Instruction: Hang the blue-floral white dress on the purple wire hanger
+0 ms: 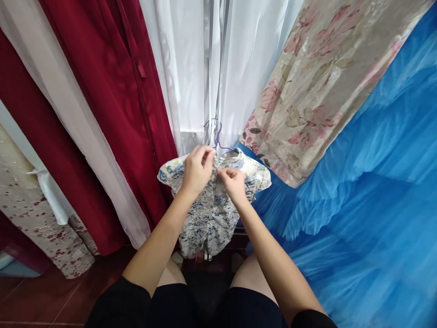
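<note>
Left hand: the left hand (198,169) is at the front of the collar, its grip closed to a pinch on the cloth edge.
Right hand: the right hand (234,182) is just beside it, thumb and fingertips nipped together on the front edge, slightly lower.
Floral garment: the floral garment (201,223) hangs upright between the forearms, above the person's knees, its short sleeves spread to both sides.
Purple hanger: the purple hanger (219,134) sits inside the neck opening, its hook rising above the collar.
Behind: white fabric (187,68) with grey strips (206,68) hanging down it.
Left side: dark red fabric (102,114) and red-dotted cloth (44,232) above the tiled floor (37,300).
Right side: pink-flowered cloth (327,91) beside blue tulle (375,218).
Pale blue object: at the lower left edge, the pale blue object (17,272) may be a basin; its contents are indistinct.
</note>
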Demonstrator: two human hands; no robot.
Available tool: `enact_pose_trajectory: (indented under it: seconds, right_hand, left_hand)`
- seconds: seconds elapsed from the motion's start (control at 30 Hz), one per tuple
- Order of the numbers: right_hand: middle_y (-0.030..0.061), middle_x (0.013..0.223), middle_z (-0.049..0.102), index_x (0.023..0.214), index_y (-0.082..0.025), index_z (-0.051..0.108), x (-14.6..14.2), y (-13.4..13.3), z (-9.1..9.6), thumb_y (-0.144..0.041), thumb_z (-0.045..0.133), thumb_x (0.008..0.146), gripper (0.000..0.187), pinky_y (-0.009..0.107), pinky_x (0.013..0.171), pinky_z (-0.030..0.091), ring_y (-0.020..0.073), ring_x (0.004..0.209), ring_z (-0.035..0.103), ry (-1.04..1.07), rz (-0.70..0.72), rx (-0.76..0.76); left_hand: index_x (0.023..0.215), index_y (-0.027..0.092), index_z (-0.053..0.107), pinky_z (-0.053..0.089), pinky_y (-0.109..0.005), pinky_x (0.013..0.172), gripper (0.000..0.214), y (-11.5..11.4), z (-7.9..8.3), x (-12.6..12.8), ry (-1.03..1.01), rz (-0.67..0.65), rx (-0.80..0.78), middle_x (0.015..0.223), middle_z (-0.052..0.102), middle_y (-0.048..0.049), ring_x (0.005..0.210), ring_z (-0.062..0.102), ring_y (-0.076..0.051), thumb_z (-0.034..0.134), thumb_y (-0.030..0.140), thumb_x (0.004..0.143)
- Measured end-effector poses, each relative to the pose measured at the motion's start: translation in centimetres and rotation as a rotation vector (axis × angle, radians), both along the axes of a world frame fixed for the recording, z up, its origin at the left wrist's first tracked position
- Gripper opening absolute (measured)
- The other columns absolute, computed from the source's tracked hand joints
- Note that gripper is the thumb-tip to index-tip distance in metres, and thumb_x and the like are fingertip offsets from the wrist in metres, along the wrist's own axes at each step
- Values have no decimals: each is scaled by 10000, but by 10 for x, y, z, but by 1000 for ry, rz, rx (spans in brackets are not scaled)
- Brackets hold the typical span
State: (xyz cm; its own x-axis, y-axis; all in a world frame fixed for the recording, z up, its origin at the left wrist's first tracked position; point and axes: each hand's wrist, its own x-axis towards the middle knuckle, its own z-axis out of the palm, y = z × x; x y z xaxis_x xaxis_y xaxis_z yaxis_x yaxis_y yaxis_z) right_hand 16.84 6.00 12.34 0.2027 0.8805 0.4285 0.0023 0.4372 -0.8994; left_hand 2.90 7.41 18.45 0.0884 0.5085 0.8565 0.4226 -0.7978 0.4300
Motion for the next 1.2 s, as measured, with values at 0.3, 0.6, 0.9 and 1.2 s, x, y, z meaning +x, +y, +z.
enact_pose_trajectory:
  seconds: [0.3, 0.6, 0.9, 1.2]
  right_hand:
    - [-52, 463, 401, 592, -156, 668, -25, -24, -46, -391, 641, 772, 298, 250, 484, 185, 89, 473, 296, 3, 104, -163]
    - [-68, 553, 443, 771, -186, 657, -17, -59, -115, -436, 715, 732, 259, 238, 437, 232, 82, 462, 316, 751, -295, -248]
    - [-99, 529, 423, 790, -208, 590, 13, -63, -153, -482, 734, 670, 332, 223, 392, 285, 71, 409, 365, 809, -359, -323]
    - [-26, 561, 563, 731, -237, 556, 67, -68, -198, -505, 709, 684, 312, 294, 445, 429, 160, 481, 550, 696, -617, -280]
  left_hand:
    - [727, 156, 517, 462, -201, 721, 242, 78, -69, -97, -1296, -46, -727, 701, 542, 14, 662, 538, -97, 508, 119, 965]
    - [771, 168, 546, 535, -315, 716, 158, 21, -166, -44, -1254, -195, -1111, 772, 633, -61, 683, 646, -166, 475, 106, 897]
    - [775, 123, 678, 490, -265, 701, 258, -9, -184, 0, -816, -327, -1057, 735, 669, -33, 690, 619, -154, 807, 331, 694]
    - [893, 149, 664, 516, -328, 884, 361, -34, -153, 21, -463, -534, -867, 884, 705, -67, 864, 667, -198, 693, 506, 844]
